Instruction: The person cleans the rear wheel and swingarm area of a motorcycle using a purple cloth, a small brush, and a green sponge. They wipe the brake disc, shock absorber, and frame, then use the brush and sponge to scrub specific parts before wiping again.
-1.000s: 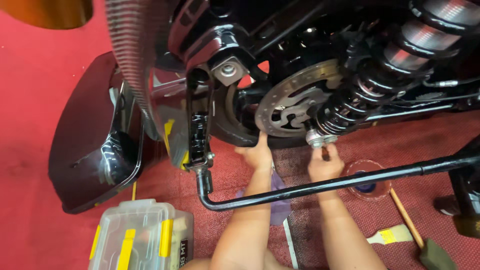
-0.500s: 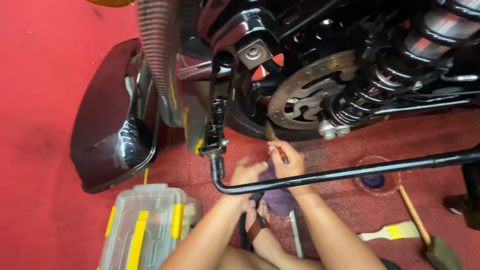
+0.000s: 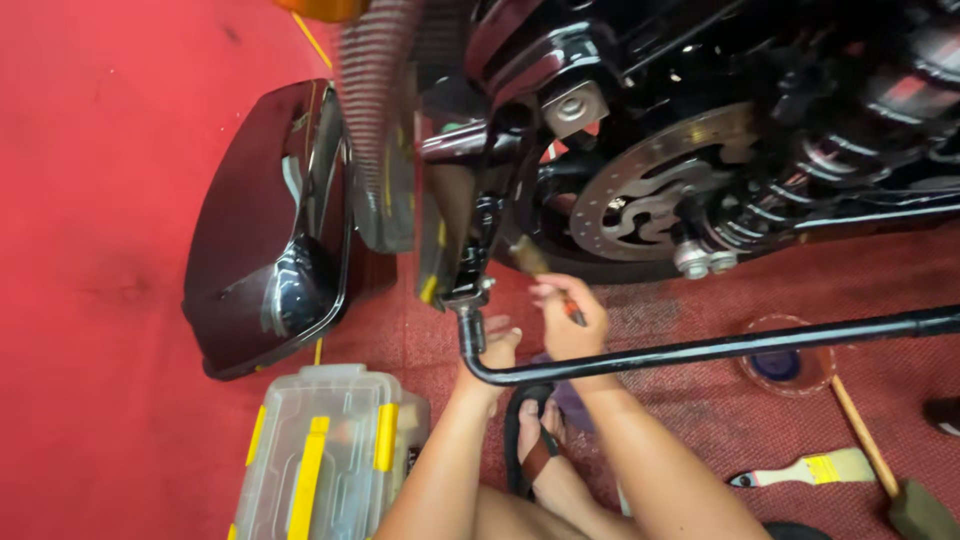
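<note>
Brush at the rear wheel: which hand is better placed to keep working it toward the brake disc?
Right, probably. The right hand already grips the small brush, bristles angled up toward the brake disc. The left hand sits lower by the black bar, fingers spread and holding nothing.

A clear plastic case (image 3: 325, 455) with yellow latches lies on the red floor at the lower left, just below a dark glossy saddlebag, beside the person's left arm. It is boxy with rounded corners, its lid closed. No labels, signs or screens show
</note>
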Demonstrator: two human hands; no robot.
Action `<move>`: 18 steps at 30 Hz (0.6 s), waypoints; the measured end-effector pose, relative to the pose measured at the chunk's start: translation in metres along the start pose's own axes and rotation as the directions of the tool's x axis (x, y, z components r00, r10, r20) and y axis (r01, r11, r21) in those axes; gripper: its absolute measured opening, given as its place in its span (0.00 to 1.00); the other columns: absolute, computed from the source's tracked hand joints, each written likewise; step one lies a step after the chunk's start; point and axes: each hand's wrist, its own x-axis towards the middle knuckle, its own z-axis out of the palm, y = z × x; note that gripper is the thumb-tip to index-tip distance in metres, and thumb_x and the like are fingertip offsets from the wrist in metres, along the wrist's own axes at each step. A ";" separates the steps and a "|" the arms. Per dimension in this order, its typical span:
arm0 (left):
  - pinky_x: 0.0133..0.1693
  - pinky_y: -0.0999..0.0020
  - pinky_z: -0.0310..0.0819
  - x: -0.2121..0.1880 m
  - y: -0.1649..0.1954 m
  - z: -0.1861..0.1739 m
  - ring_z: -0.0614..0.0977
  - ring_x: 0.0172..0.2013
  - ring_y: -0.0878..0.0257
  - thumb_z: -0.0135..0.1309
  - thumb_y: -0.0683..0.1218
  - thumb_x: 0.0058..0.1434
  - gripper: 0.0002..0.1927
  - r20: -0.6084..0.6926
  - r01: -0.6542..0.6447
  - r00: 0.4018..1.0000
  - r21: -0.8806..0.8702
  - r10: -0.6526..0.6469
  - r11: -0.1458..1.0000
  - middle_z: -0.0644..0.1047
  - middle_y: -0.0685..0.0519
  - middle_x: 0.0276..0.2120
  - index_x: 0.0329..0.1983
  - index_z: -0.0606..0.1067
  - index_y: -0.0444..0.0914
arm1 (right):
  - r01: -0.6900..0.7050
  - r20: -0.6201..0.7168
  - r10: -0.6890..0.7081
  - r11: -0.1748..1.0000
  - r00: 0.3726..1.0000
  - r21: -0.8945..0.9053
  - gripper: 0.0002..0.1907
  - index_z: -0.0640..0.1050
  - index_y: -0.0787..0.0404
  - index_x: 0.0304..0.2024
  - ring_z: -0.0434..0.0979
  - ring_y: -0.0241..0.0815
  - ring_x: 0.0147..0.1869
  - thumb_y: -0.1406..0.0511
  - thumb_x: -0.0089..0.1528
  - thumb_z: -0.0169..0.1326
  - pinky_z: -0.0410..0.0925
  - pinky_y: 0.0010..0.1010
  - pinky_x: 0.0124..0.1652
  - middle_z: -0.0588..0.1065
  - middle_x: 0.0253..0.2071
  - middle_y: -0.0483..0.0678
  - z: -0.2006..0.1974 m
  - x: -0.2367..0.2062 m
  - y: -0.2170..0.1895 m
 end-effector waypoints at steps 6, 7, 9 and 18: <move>0.56 0.60 0.72 0.006 0.007 -0.022 0.82 0.55 0.53 0.56 0.51 0.60 0.22 -0.002 -0.196 0.979 0.244 0.203 0.950 0.81 0.42 0.52 0.55 0.77 0.36 | 0.035 -0.213 -0.118 0.935 0.970 -0.354 0.05 0.81 0.63 0.45 0.79 0.35 0.38 0.70 0.67 0.56 0.73 0.25 0.40 0.81 0.37 0.48 -0.026 0.007 -0.010; 0.56 0.60 0.72 0.008 0.008 -0.019 0.82 0.55 0.52 0.56 0.51 0.60 0.22 -0.011 -0.206 0.976 0.264 0.216 0.942 0.81 0.41 0.51 0.54 0.78 0.36 | 0.039 -0.142 -0.082 0.960 0.987 -0.278 0.06 0.81 0.62 0.45 0.80 0.34 0.38 0.69 0.67 0.56 0.73 0.24 0.40 0.81 0.36 0.47 -0.012 0.004 -0.012; 0.56 0.58 0.72 0.012 0.012 -0.015 0.81 0.55 0.49 0.56 0.52 0.60 0.21 -0.009 -0.201 0.976 0.344 0.218 0.917 0.81 0.40 0.51 0.53 0.79 0.37 | 0.101 -0.027 -0.108 0.975 0.994 -0.200 0.07 0.81 0.61 0.46 0.81 0.32 0.39 0.69 0.66 0.56 0.74 0.24 0.40 0.82 0.36 0.47 0.009 -0.005 -0.024; 0.51 0.55 0.77 0.000 0.036 -0.037 0.85 0.47 0.48 0.53 0.59 0.60 0.27 0.009 -0.061 0.998 0.463 0.064 0.884 0.84 0.39 0.43 0.57 0.75 0.40 | 0.240 0.031 -0.372 0.531 0.928 -0.813 0.07 0.82 0.60 0.45 0.82 0.50 0.44 0.63 0.70 0.59 0.74 0.37 0.46 0.81 0.42 0.54 -0.074 0.019 -0.057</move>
